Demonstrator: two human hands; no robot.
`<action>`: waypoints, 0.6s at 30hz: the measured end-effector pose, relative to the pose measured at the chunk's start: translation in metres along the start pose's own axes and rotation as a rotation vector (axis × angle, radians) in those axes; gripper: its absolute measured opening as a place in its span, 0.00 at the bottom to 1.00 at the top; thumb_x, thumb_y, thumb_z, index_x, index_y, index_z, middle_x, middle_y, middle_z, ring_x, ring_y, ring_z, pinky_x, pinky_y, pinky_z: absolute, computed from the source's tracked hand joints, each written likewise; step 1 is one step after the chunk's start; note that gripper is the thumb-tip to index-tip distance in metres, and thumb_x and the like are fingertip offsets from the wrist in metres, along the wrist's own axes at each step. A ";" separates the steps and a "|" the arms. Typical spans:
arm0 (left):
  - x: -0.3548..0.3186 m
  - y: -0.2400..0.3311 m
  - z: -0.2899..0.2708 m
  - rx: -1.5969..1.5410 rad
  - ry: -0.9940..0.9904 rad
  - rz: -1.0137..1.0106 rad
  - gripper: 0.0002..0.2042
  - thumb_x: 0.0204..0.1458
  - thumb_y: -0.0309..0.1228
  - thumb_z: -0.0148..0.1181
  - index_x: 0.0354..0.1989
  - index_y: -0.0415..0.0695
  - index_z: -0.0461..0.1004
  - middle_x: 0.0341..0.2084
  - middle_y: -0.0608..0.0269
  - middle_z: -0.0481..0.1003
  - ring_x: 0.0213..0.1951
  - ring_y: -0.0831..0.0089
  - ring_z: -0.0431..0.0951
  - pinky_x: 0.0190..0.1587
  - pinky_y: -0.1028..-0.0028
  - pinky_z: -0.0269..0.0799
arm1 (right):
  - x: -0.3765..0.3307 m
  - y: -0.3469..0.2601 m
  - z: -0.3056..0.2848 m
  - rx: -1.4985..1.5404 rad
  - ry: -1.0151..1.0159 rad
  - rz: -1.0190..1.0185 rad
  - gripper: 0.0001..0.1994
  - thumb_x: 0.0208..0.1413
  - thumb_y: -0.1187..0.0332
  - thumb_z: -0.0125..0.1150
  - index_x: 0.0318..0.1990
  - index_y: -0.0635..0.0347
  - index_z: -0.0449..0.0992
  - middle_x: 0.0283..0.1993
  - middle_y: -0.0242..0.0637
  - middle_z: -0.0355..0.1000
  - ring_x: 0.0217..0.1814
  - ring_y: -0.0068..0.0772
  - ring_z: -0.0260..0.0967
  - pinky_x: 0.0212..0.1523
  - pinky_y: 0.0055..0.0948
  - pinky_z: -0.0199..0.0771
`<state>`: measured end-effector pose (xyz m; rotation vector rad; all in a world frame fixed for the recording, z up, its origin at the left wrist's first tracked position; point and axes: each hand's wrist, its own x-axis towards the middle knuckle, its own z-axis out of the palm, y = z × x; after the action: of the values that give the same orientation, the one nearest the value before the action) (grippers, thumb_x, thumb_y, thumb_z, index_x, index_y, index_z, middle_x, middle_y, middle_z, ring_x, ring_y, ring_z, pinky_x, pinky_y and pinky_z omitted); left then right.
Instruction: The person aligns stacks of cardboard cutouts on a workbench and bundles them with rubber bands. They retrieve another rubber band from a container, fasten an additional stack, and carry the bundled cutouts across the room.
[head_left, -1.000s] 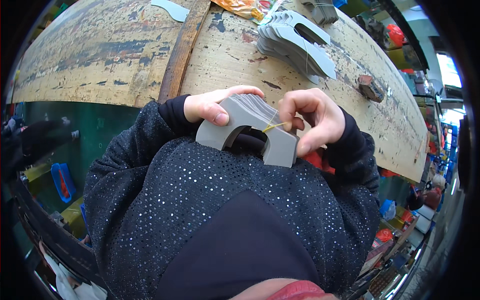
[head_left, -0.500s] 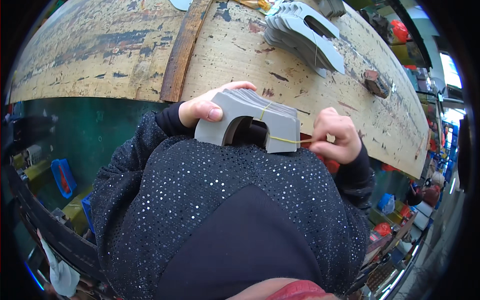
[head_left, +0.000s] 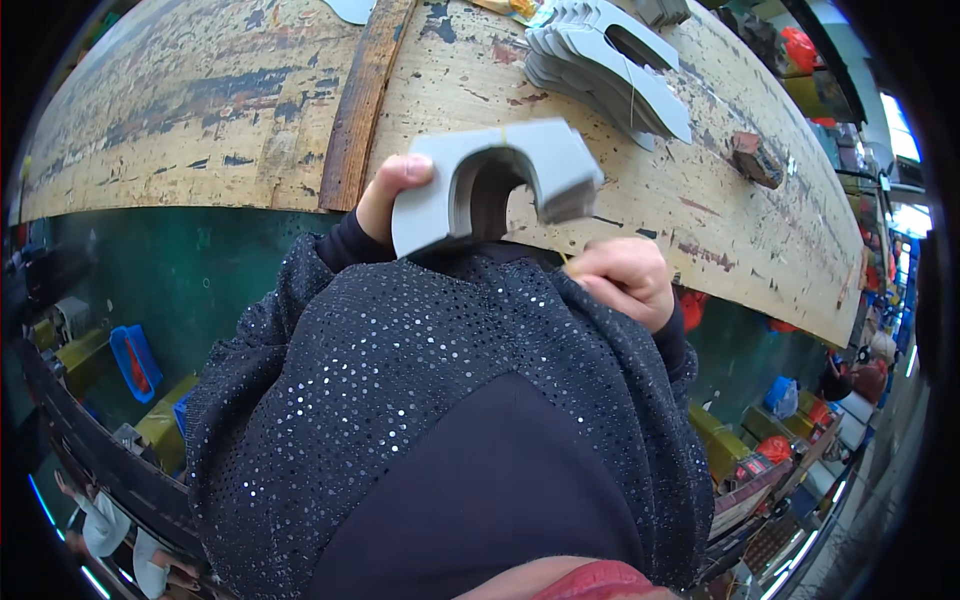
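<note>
My left hand point(head_left: 388, 195) grips a thick stack of grey arch-shaped card pieces point(head_left: 490, 180) by its left leg, held up over the near edge of the worn wooden table point(head_left: 200, 110). A thin yellow band runs around the stack. My right hand point(head_left: 622, 280) is a closed fist just below and right of the stack, close to my chest; a bit of yellow band seems pinched in it, though I cannot make out what it holds.
A fanned pile of the same grey pieces point(head_left: 610, 60) lies on the table at the back right. A small brown block point(head_left: 757, 158) sits farther right. A wooden strip point(head_left: 360, 100) runs across the tabletop. Blue bins point(head_left: 133, 362) stand below on the left.
The stack has risen and shifted right, away from my body. My right hand has dropped from the stack's right leg toward my chest, pulling the yellow band.
</note>
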<state>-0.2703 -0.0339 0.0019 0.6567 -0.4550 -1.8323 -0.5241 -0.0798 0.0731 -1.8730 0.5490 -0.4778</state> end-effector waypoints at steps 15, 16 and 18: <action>0.008 -0.007 -0.026 -0.269 -0.075 0.194 0.38 0.42 0.45 0.57 0.58 0.30 0.56 0.49 0.45 0.69 0.46 0.60 0.74 0.48 0.66 0.72 | 0.005 0.062 -0.006 0.304 0.177 0.293 0.08 0.56 0.71 0.54 0.29 0.65 0.73 0.24 0.31 0.70 0.25 0.18 0.63 0.26 0.19 0.64; 0.008 -0.006 -0.031 -0.252 -0.130 0.158 0.39 0.41 0.46 0.59 0.58 0.30 0.57 0.48 0.44 0.69 0.46 0.60 0.74 0.48 0.66 0.72 | 0.002 0.079 -0.009 0.567 0.174 0.419 0.07 0.56 0.70 0.54 0.31 0.65 0.73 0.24 0.31 0.70 0.24 0.18 0.63 0.23 0.20 0.61; 0.008 -0.007 -0.036 -0.247 -0.139 0.143 0.40 0.39 0.46 0.60 0.57 0.29 0.57 0.48 0.43 0.69 0.46 0.59 0.74 0.48 0.66 0.72 | 0.008 0.097 -0.008 1.278 0.019 0.325 0.07 0.56 0.69 0.54 0.35 0.64 0.72 0.26 0.31 0.70 0.24 0.17 0.61 0.20 0.19 0.58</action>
<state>-0.2544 -0.0385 -0.0323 0.3222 -0.3491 -1.7680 -0.5367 -0.1213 -0.0146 -0.5478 0.3838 -0.4555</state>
